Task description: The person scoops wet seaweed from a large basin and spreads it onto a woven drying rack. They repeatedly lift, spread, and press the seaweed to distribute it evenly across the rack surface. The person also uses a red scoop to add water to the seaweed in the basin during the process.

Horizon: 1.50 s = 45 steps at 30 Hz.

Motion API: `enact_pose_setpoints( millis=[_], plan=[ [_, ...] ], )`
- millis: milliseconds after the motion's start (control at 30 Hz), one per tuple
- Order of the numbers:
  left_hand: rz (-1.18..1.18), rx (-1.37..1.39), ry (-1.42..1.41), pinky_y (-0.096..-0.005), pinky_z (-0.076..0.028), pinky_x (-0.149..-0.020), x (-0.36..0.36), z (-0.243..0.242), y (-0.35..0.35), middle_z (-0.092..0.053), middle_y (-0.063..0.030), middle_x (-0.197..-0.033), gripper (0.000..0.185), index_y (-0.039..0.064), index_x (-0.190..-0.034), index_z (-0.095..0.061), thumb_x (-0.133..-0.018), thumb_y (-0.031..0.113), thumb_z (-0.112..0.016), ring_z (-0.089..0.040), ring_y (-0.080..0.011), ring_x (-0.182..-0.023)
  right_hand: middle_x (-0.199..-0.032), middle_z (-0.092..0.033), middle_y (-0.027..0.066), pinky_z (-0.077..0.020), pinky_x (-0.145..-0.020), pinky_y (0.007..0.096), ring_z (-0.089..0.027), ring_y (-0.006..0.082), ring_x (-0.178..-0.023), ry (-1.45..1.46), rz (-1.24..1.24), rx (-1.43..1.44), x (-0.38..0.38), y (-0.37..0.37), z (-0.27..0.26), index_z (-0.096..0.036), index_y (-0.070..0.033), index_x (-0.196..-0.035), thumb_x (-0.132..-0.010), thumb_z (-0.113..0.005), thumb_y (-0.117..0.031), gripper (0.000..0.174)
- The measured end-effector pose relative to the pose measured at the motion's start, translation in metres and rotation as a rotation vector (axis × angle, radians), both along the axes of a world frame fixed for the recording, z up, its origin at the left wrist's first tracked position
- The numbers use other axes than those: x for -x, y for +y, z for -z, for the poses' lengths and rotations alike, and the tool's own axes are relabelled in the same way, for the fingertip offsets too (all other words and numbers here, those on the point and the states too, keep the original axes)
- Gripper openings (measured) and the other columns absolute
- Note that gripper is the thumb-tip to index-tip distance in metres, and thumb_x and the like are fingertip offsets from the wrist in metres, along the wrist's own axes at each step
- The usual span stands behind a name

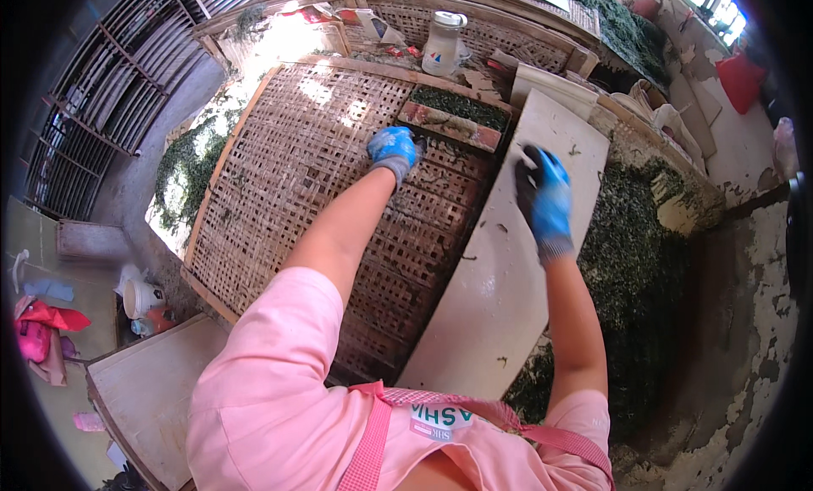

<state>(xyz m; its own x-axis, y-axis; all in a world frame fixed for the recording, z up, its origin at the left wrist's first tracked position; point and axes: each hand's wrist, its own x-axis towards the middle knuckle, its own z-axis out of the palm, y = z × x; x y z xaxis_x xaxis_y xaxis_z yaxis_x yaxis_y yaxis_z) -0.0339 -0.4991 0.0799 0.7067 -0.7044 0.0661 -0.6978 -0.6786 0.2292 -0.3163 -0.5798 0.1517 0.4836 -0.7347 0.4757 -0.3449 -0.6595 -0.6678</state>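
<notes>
My left hand (392, 149), in a blue-coated work glove, is over a woven bamboo tray (305, 167) with a wooden frame. Its fingers curl down beside the left end of a worn wooden strip (452, 125); whether they grip anything is hidden. Behind that strip lies a rectangular layer of dark green shredded plant matter (460, 106). My right hand (547, 192), gloved alike, is blurred above a long pale board (483, 287) to the right of the tray. Its fingers are bent, and I cannot tell whether something is between them. Small green scraps dot the board.
A heap of green shreds (625, 275) lies right of the board, beside a peeling wall (762, 313). More shreds (184, 173) are left of the tray. A lidded plastic bottle (443, 43) stands at the back. Metal racks (114, 90) and a white bucket (141, 298) are on the left.
</notes>
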Motion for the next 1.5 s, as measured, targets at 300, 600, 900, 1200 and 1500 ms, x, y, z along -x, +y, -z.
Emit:
enact_pose_setpoints(
  millis=[300,600,900,1200,1500],
  plan=[
    [0.184,0.260,0.481,-0.0459,-0.057,-0.085,-0.073,0.037,-0.021,-0.075,-0.0163,-0.099,0.040,0.006,-0.108,-0.074,-0.087,0.040,-0.076,-0.072,-0.0329,-0.094,-0.087,-0.071,0.0184,-0.0563,-0.078,0.0445,-0.070,0.0365,-0.083,0.047,-0.041,0.196,-0.159,-0.081,0.070,-0.076,-0.013,-0.091,-0.073,-0.084,-0.018,0.020],
    [0.356,0.203,1.461,-0.0295,-0.050,-0.052,-0.165,0.044,-0.065,-0.068,-0.0107,-0.080,0.027,0.006,-0.126,-0.064,-0.104,0.016,-0.052,-0.059,-0.0156,-0.060,-0.087,-0.073,0.0085,-0.0551,-0.077,0.0332,-0.068,0.0206,-0.078,-0.050,-0.215,0.177,-0.175,-0.072,0.035,-0.076,-0.005,-0.099,-0.075,-0.087,-0.006,0.026],
    [-0.372,1.314,1.943,-0.0231,-0.058,-0.079,-0.082,-0.010,0.104,-0.064,-0.0122,-0.106,0.026,0.001,-0.118,-0.062,-0.105,0.019,-0.049,-0.065,-0.0163,-0.090,-0.099,-0.068,0.0099,-0.0555,-0.073,0.0460,-0.068,0.0305,-0.093,0.688,0.162,0.546,-0.175,-0.052,0.072,-0.072,-0.017,-0.096,-0.088,-0.059,-0.014,0.015],
    [1.045,0.573,0.453,-0.0517,-0.041,-0.106,0.249,0.012,0.174,-0.064,-0.0182,-0.128,0.034,0.002,-0.120,-0.067,-0.091,0.019,-0.064,-0.055,-0.0394,-0.126,-0.105,-0.075,0.0140,-0.0576,-0.080,0.0406,-0.071,0.0277,-0.095,0.141,0.060,-0.269,-0.134,-0.060,0.049,-0.075,-0.010,-0.108,-0.097,-0.057,-0.016,0.022],
    [1.154,0.244,0.009,-0.0574,-0.024,-0.121,0.304,0.050,0.188,-0.059,-0.0156,-0.141,0.043,0.009,-0.129,-0.066,-0.091,0.028,-0.066,-0.049,-0.0372,-0.137,-0.130,-0.063,0.0194,-0.0465,-0.100,0.0499,-0.060,0.0358,-0.118,0.825,0.929,-0.072,0.337,0.091,0.036,-0.059,-0.009,-0.139,-0.084,-0.074,-0.055,0.073]
  ],
)
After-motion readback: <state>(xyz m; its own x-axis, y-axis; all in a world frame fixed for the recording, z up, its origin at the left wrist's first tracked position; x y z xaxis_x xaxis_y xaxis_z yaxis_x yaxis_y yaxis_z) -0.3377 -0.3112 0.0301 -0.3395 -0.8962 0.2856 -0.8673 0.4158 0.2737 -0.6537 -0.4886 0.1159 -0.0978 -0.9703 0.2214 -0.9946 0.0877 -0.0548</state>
